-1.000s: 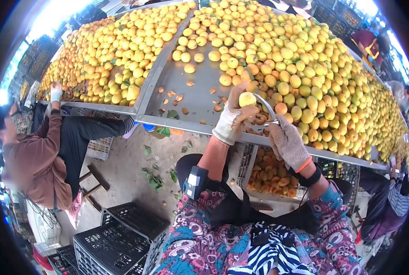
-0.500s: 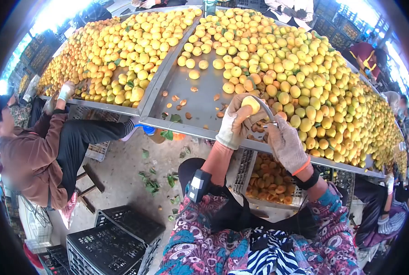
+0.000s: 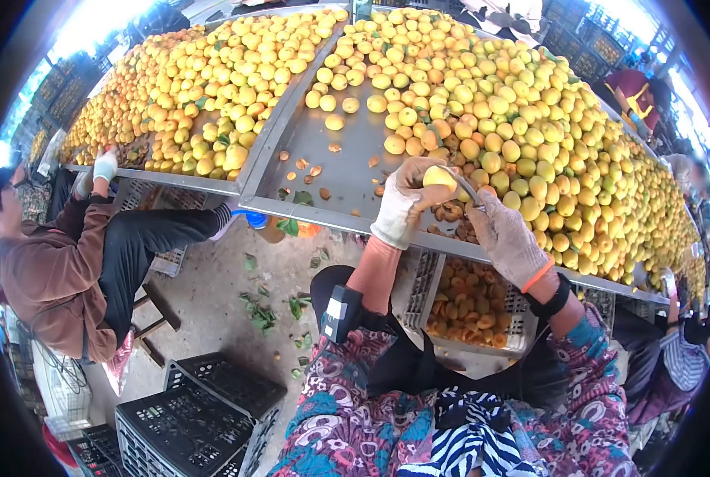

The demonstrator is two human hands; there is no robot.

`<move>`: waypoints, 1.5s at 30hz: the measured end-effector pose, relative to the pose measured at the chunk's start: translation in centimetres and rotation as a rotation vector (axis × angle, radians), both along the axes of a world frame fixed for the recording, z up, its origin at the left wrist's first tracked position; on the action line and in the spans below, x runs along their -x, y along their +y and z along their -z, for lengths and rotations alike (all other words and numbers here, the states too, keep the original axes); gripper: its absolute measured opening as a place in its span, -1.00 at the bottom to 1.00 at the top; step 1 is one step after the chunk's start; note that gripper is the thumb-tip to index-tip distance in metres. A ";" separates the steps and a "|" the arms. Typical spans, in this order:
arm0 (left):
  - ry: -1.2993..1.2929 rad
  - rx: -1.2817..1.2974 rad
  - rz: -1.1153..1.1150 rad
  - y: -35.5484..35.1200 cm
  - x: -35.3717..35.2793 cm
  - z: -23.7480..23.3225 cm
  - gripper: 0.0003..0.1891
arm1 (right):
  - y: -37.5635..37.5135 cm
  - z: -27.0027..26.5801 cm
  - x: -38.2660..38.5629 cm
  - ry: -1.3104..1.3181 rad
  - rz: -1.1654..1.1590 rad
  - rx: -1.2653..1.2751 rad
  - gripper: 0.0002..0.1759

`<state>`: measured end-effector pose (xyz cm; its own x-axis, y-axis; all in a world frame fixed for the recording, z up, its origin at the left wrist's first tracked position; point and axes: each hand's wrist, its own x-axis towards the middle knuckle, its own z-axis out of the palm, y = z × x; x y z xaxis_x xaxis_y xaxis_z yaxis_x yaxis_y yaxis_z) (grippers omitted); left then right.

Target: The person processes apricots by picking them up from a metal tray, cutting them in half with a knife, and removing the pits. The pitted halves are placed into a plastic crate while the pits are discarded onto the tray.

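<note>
My left hand (image 3: 403, 202), in a pale work glove, grips a yellow apricot (image 3: 439, 176) between thumb and fingers above the table's front edge. My right hand (image 3: 507, 237), gloved too, is closed round a knife with a curved metal blade (image 3: 469, 191); its handle is hidden in the fist. The blade reaches up to the right side of the apricot. Behind both hands spreads a big heap of whole apricots (image 3: 530, 135) on the metal table (image 3: 323, 163). Brown pits (image 3: 315, 170) lie scattered to the left of my left hand.
Below the table edge, a crate (image 3: 523, 326) holds halved apricots (image 3: 466, 306). Black crates (image 3: 188, 429) stand on the floor at lower left, near fallen leaves (image 3: 261, 316). Seated at left, a person (image 3: 60, 270) works at the same table. A metal divider (image 3: 291, 99) splits the tabletop.
The apricot has turned a little in my left hand, and the blade has shifted slightly against it. The view has moved slightly. At left, the person's gloved hand has shifted.
</note>
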<state>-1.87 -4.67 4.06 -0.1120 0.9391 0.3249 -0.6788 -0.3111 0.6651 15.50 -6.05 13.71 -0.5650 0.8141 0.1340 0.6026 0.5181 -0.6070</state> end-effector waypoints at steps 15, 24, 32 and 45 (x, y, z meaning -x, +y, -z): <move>0.181 -0.003 -0.048 0.4 -1.3 -0.7 -0.56 | 1.2 -0.6 -2.5 -0.052 0.026 0.277 -0.79; -0.138 0.107 -0.107 1.8 -4.8 -0.1 -0.56 | 3.3 5.9 1.2 0.188 0.055 0.001 -0.66; 0.321 0.127 -0.505 4.3 -5.3 4.4 -0.63 | 5.2 7.0 1.1 -0.118 0.080 -0.106 -0.68; 0.630 0.066 -0.991 3.1 -4.4 1.9 -0.78 | 4.7 7.5 2.1 0.263 -0.063 0.123 -0.73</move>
<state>2.55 -1.58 2.12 -0.6401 0.5489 0.5376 0.2949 -0.4706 0.8316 13.37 -1.38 6.21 -0.5738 0.7978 0.1855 0.3851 0.4626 -0.7986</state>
